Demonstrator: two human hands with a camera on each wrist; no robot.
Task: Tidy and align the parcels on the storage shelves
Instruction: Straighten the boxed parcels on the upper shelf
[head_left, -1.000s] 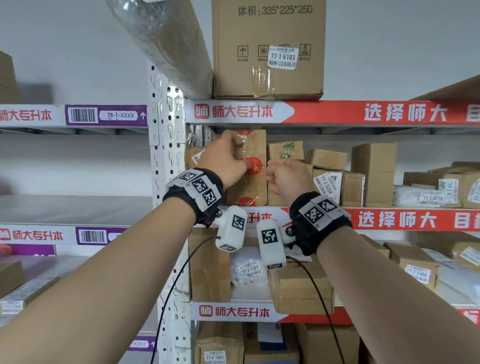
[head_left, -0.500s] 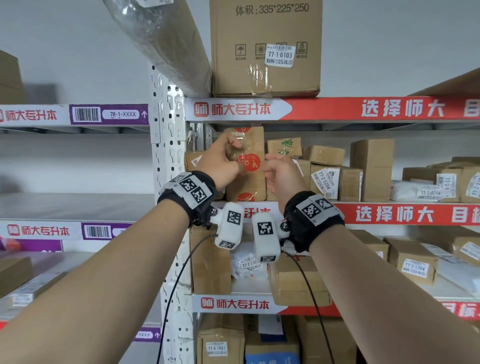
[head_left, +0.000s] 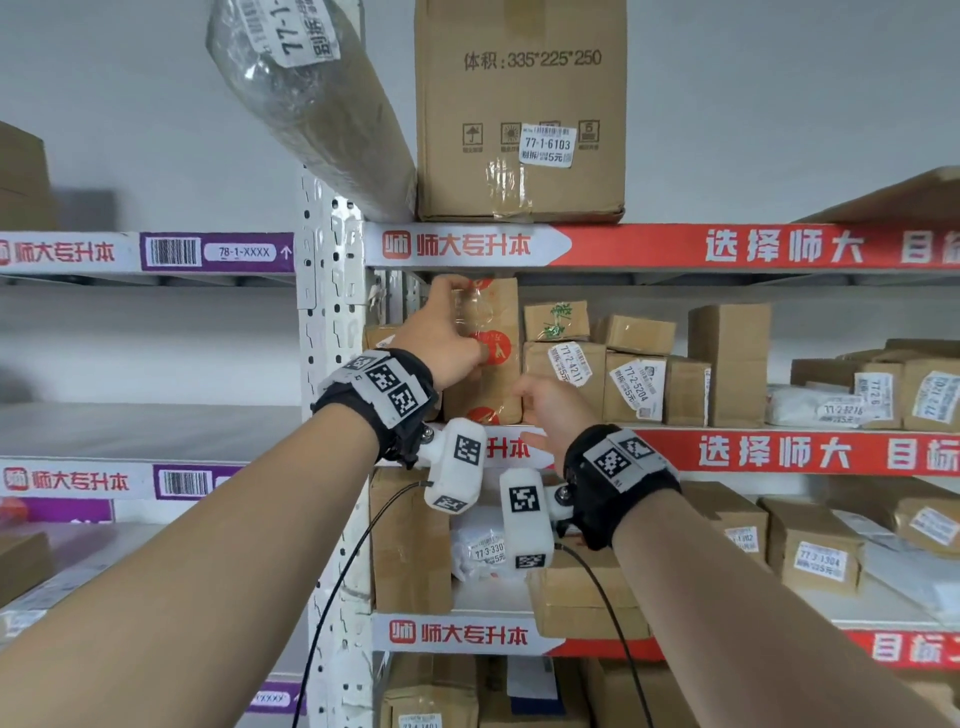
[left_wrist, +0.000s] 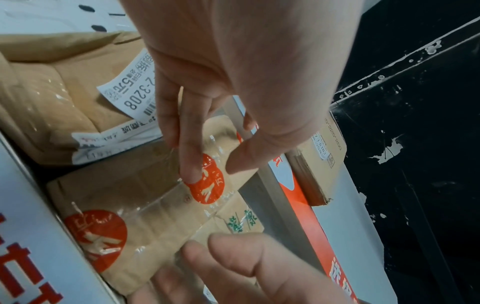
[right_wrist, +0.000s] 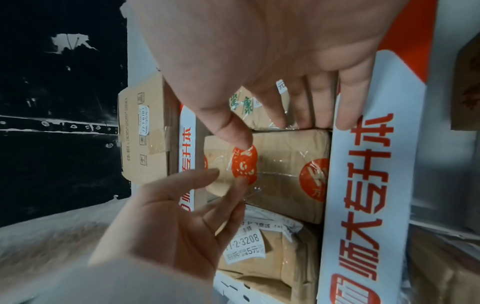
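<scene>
Tall parcel (head_left: 491, 353) with red round logos stands upright at the left end of the middle shelf (head_left: 779, 451), just under the shelf above. Left hand (head_left: 447, 332) is on its front face: fingers nearly straight, fingertip on the taped red logo, thumb close by, not clamped round anything. Right hand (head_left: 545, 402) is released, fingers straight, at the parcel's lower right edge beside the box labelled 77-2-4211 (head_left: 563, 384); contact there I can't confirm. Risks, as I judge them: the parcel is tall and narrow, so a push high up could tip it back or skew it; glossy tape could let the fingertip slip; clearance to the shelf above is tight, so lifting may jam it. The soft bag (left_wrist: 64, 92) behind the left hand could get pushed out of line. Readable: 77-2-3208 and 5元 on the bag, 77-2-5204, 77-1-6103 and 体积:335*225*250 on the top box (head_left: 519, 109), 师大专升本 / 选择师大 on shelf strips, 78-1-XXXX at left.
</scene>
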